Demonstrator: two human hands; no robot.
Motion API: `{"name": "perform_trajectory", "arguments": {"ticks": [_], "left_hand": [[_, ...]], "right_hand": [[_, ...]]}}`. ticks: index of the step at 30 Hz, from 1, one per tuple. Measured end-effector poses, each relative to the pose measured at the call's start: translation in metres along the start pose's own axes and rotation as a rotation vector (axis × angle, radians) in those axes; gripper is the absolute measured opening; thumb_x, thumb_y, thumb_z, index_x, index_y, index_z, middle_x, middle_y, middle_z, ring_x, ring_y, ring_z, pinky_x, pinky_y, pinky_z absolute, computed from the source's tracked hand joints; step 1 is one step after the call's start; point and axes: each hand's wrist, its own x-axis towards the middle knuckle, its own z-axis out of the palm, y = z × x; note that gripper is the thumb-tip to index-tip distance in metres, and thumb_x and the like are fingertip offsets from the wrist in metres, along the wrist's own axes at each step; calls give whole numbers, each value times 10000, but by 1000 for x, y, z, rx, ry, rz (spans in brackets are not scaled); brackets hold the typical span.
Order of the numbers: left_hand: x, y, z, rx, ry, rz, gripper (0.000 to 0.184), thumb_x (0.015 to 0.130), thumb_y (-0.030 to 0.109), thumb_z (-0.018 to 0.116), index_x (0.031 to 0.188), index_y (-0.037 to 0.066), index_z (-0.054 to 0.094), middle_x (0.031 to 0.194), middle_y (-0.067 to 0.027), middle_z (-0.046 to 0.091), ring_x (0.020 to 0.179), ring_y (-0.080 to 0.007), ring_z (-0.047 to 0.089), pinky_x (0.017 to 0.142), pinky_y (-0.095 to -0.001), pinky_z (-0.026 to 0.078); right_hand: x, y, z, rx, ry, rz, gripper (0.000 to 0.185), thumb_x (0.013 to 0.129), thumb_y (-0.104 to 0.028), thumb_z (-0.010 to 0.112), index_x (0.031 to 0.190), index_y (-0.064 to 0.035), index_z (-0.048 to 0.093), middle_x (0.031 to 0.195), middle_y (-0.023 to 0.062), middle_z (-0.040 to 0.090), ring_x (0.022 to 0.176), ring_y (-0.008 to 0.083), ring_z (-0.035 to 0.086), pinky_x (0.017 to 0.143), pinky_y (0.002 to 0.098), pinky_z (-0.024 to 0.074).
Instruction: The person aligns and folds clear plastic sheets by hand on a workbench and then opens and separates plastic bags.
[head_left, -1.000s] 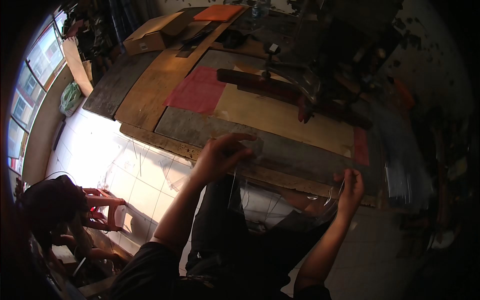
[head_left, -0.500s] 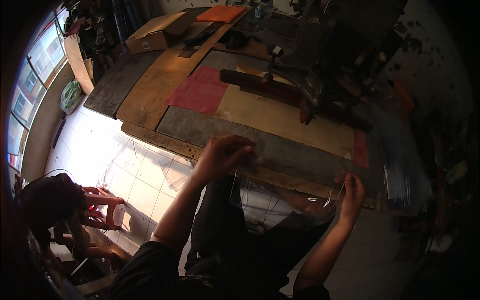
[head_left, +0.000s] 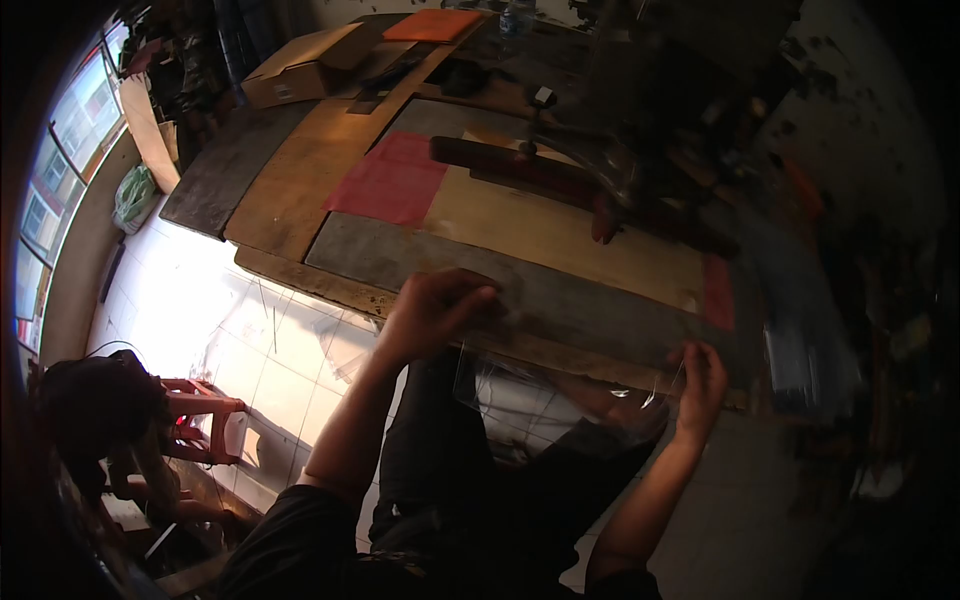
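As our left hand (head_left: pixel 435 312) and right hand (head_left: pixel 704 388) barely shift, the film (head_left: pixel 565 398) hangs steady by the surface (head_left: pixel 390 252), right grip clamped on it, left's we can't tell.

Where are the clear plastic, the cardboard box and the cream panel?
Clear plastic (head_left: pixel 570 403), head view: middle of its span.
Cardboard box (head_left: pixel 310 50), head view: its top.
Cream panel (head_left: pixel 560 232), head view: its middle.

Both hands (head_left: pixel 437 310) (head_left: pixel 702 386) hold a clear plastic sheet (head_left: pixel 565 400).
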Motion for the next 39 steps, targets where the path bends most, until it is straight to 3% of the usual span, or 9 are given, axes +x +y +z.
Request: {"name": "perform_trajectory", "arguments": {"ticks": [5,8,12,19,25,28,31,39], "left_hand": [[0,-1,0,-17,22,-21,254,1023,198,710,1089,-42,764,922,-110,808,905,-151,771,831,-304,595],[2,-9,-3,-32,-3,14,216,1036,139,692,1110,-58,738,943,-128,790,899,-169,765,822,-305,611],[0,0,-5,-17,27,19,217,1029,154,701,1103,-43,752,938,-110,794,900,-146,756,814,-293,596],[1,0,-12,39,52,41,222,1026,159,708,1109,-41,757,968,-111,794,902,-143,751,835,-298,592],[-1,36,-24,-59,58,109,195,1040,106,674,1102,-67,738,950,-135,789,898,-184,772,836,-313,593],[-2,56,-30,-55,54,168,167,1035,81,675,1090,-66,733,940,-127,787,898,-191,772,836,-313,596],[-4,71,-34,-44,82,201,167,1033,85,679,1092,-62,733,947,-126,786,899,-190,772,838,-312,595],[-7,81,-34,-28,108,251,150,1024,65,682,1087,-61,733,957,-123,786,895,-190,775,841,-305,595]], "right_hand": [[-2,-1,-4,44,2,-7,264,1028,-227,720,1122,18,691,933,53,722,906,135,682,872,290,508],[-2,-7,-5,93,-39,-36,233,1013,-110,724,1192,38,705,937,59,731,892,121,692,846,270,524],[-6,-36,-4,-8,-62,-90,297,1012,-122,727,1275,15,708,926,55,735,862,108,694,822,262,532],[-8,-69,-10,-130,-131,-135,303,1028,-183,718,1270,-1,713,880,47,737,842,99,686,832,261,530],[-12,-114,-11,-123,-160,-106,285,1015,-166,728,1246,1,725,886,47,740,837,89,689,792,259,537],[-12,-139,-13,-265,-166,-197,239,1010,-134,722,1195,16,738,879,52,741,849,93,690,771,263,544],[-11,-150,-15,-305,-185,-288,203,1007,-114,711,1142,34,743,866,55,741,840,98,689,780,270,547],[-9,-152,-11,-182,-140,-227,175,1025,-136,685,1040,29,738,838,56,724,846,108,676,840,281,531]]}}
